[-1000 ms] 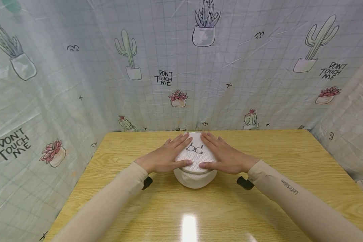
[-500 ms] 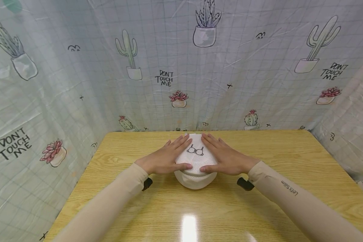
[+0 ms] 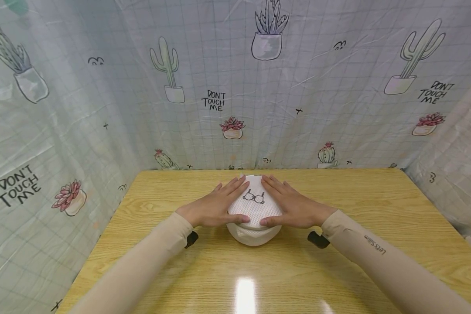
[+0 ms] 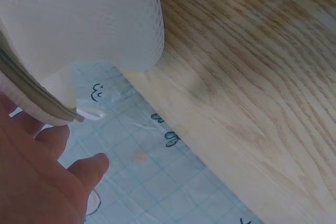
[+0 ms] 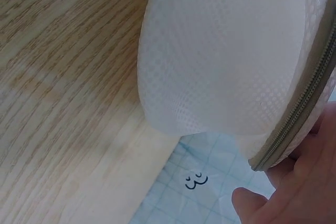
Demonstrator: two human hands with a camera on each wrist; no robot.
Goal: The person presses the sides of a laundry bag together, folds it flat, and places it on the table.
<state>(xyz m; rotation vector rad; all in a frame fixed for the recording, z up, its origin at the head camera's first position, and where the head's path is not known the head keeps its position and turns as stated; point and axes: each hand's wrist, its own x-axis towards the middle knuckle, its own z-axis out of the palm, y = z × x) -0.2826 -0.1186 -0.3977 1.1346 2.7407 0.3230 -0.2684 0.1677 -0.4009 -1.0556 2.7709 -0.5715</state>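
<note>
A white mesh bra wash bag (image 3: 255,207) with a printed bra drawing on its top stands on the wooden table in the head view. On its left side rests my left hand (image 3: 221,203), fingers straight and thumb lying along the front of the top. My right hand (image 3: 296,203) mirrors it on the other side, straight fingers pointing to the back. A beige zipper (image 4: 31,85) runs along the top's edge in the left wrist view, close under the fingers. The right wrist view shows the same zipper (image 5: 296,116) beside the right fingers, above the rounded mesh wall (image 5: 210,51).
The wooden table (image 3: 204,279) reaches back to a curtain (image 3: 235,78) printed with cacti and lettering, which also hangs at both sides. Black straps with small dark devices (image 3: 318,238) sit at the wrists, below beige sleeves (image 3: 137,261).
The bag's top with the bra print has shifted slightly lower in the head view, toward me. Both hands stay on its sides, almost unmoved.
</note>
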